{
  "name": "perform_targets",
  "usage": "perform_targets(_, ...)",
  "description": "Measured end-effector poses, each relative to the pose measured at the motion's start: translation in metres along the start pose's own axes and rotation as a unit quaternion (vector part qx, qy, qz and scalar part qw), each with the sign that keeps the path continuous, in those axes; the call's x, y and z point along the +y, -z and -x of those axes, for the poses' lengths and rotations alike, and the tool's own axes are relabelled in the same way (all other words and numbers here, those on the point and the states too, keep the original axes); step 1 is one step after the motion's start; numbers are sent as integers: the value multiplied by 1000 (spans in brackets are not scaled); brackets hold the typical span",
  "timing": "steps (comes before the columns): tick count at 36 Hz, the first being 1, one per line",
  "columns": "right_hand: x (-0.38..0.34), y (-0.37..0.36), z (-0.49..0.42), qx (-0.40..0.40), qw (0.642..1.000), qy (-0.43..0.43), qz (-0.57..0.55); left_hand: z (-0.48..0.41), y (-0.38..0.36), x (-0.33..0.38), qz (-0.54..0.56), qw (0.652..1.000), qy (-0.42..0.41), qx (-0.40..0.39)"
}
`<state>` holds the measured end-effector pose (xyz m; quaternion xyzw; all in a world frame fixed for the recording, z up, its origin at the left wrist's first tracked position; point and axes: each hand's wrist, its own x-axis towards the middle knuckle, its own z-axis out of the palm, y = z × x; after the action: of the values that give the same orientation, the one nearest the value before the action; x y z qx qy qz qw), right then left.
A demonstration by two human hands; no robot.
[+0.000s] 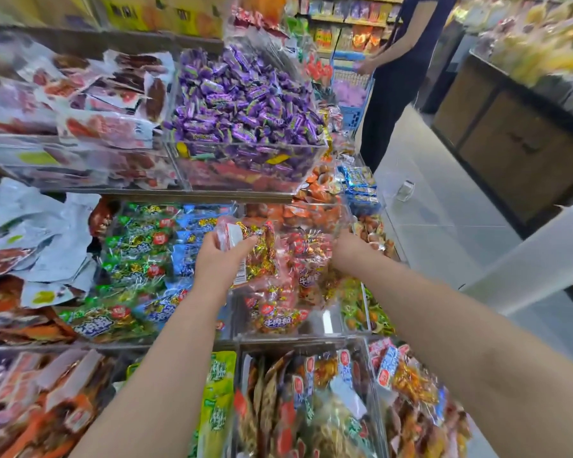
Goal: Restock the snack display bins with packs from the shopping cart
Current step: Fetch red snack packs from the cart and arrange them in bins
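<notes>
My left hand grips a red snack pack with gold-wrapped pieces, holding it over the clear middle bin that holds several red packs. My right hand reaches into the same bin from the right; its fingers are buried among the red packs, so I cannot see whether they grip one. The blue shopping cart stands far back in the aisle, next to another person.
Clear bins surround the red one: green and blue packs to the left, purple candies above, orange packs behind, bagged snacks below. A person stands at the cart. The tiled aisle floor runs along the right.
</notes>
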<state>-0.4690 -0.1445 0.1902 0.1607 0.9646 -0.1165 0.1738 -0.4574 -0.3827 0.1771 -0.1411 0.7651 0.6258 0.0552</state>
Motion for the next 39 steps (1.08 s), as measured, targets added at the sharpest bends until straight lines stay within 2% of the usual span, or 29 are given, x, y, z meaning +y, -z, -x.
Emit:
perform_targets(2,-7,2,0,-23,999,3,45,-4,-1,-4,8,1000,8,4)
perform_targets(5,-18,7,2,-71,981,63,171,-7,0,-11,21,1000,20,14)
perform_targets(6,-22,11,9,-97,976,74,181,-7,-1,-13,25,999,27,16)
perform_targets(9,-22,5,3,-197,974,68,90,-7,0,-18,26,999,34,19)
perform_targets(10,-17,1,-2,-217,975,42,22,-7,0,-19,25,999,32,15)
perform_targets(12,-10,-1,-5,-232,972,31,-32,-6,2,-20,21,999,33,5)
perform_targets(14,-1,-3,-11,-226,973,34,23,-6,4,-23,21,999,33,-5)
perform_targets(16,3,-5,-12,-208,969,50,126,-6,5,-24,20,999,32,-13)
perform_targets(19,-2,-7,0,-152,940,122,279,-5,3,-27,-5,999,36,-14)
perform_targets(24,-5,19,7,-50,939,231,250,-2,3,-31,-8,999,30,-30)
perform_targets(28,-6,46,-1,29,954,228,191,0,5,-30,4,999,28,-39)
perform_targets(33,-22,33,4,10,932,226,283,4,2,-29,19,999,29,-31)
perform_targets(39,-37,-4,8,-89,913,206,340,2,5,-30,31,998,36,-40)
